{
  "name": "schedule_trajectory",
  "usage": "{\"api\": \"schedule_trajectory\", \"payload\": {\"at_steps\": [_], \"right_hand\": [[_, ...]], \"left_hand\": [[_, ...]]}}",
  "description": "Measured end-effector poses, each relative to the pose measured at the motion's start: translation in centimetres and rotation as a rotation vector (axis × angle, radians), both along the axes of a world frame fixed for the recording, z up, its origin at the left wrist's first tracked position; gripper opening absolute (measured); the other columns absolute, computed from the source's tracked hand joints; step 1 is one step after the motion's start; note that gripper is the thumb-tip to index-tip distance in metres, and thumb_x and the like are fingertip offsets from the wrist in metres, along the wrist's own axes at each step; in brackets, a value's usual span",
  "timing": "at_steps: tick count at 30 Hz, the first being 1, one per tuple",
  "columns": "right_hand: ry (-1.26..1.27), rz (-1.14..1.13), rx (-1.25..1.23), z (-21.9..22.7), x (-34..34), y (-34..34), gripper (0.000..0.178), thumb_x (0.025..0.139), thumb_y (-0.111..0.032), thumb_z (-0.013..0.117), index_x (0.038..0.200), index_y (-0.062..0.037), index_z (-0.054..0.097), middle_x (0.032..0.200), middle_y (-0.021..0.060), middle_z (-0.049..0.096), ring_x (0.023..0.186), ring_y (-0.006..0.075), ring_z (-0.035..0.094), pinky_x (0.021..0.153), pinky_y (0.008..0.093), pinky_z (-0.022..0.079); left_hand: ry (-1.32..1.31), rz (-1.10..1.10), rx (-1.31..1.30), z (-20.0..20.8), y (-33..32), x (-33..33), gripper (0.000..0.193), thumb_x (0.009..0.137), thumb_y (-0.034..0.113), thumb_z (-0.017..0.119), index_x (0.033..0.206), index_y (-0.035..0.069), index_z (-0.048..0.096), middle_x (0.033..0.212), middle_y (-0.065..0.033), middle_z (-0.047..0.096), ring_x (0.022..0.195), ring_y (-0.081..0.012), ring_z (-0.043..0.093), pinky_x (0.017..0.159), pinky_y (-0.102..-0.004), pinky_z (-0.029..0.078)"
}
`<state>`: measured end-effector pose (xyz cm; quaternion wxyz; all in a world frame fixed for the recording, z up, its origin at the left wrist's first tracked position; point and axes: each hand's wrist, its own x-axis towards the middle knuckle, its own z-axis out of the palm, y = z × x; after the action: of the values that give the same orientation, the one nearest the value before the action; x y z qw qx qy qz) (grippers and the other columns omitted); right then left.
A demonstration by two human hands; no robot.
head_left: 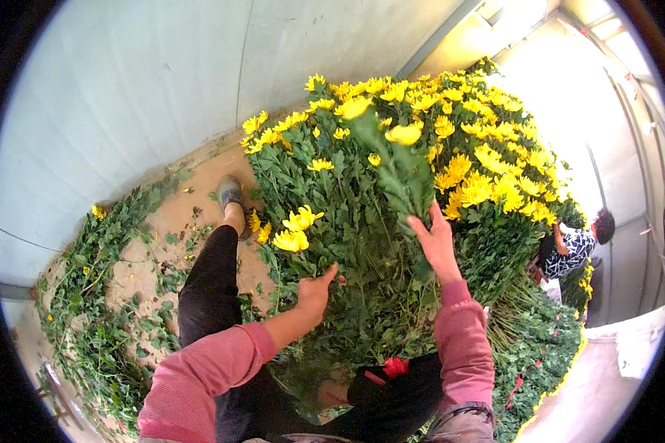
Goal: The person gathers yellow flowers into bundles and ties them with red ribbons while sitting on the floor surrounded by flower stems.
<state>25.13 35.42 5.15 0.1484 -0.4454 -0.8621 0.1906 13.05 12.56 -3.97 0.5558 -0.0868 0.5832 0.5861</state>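
Wearing pink sleeves (203,373) at the near edge, above dark trousers (208,292). Grasping leafy chrysanthemum stems (406,177) in the right hand (437,240), pointing their blurred yellow heads (403,134) toward the far side. Holding the left hand (314,297) curled just nearer than two yellow blooms (292,241); impossible to tell whether clenching their stems. Facing a large chrysanthemum heap (476,188) spreading from the center to the far right. Planting a gray shoe (230,193) left of it, near scattered greenery (89,347). Sharing the scene with another person (576,247) at far right.
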Motion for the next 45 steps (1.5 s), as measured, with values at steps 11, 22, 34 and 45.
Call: {"api": "schedule_trajectory", "payload": {"at_steps": [11, 22, 34, 45], "right_hand": [[0.279, -0.093, -0.316, -8.6, 4.8, -1.3, 0.031, 0.1, -0.03, 0.051, 0.105, 0.0006, 0.055, 0.085, 0.0016, 0.058, 0.074, 0.0102, 0.06, 0.058, 0.0283, 0.044], [0.469, -0.019, -0.62, -6.7, 2.9, -7.9, 0.024, 0.099, -0.023, 0.058, 0.102, -0.0002, 0.062, 0.085, -0.0018, 0.062, 0.078, 0.0093, 0.05, 0.072, 0.0269, 0.045], [0.179, 0.322, -0.586, -6.9, 3.2, -11.3, 0.031, 0.096, -0.021, 0.052, 0.117, 0.0004, 0.058, 0.124, 0.0182, 0.055, 0.115, 0.0287, 0.051, 0.099, 0.0369, 0.039], [0.17, 0.068, -0.1, -22.6, -5.7, -3.4, 0.038, 0.093, -0.026, 0.061, 0.124, -0.0054, 0.057, 0.108, 0.0158, 0.066, 0.092, 0.0327, 0.064, 0.081, 0.044, 0.05]], "left_hand": [[-0.035, -0.236, 0.073, -0.7, 0.5, 0.6, 0.083, 0.08, 0.06, 0.069, 0.131, -0.003, 0.049, 0.141, -0.018, 0.046, 0.131, -0.0263, 0.04, 0.111, -0.041, 0.028], [-0.25, -0.397, 0.406, 0.3, 1.7, 1.3, 0.042, 0.091, 0.038, 0.065, 0.117, 0.004, 0.066, 0.119, -0.0042, 0.064, 0.103, -0.0147, 0.059, 0.09, -0.0321, 0.047], [-0.335, -0.075, 0.388, -1.9, 0.8, 2.5, 0.034, 0.086, 0.023, 0.073, 0.111, 0.001, 0.068, 0.106, -0.0044, 0.068, 0.092, -0.0162, 0.063, 0.079, -0.0312, 0.05], [-0.072, -0.079, -0.031, -0.8, -2.9, 1.5, 0.052, 0.084, 0.037, 0.074, 0.114, -0.005, 0.065, 0.11, -0.007, 0.067, 0.091, -0.0162, 0.059, 0.082, -0.0321, 0.045]]}}
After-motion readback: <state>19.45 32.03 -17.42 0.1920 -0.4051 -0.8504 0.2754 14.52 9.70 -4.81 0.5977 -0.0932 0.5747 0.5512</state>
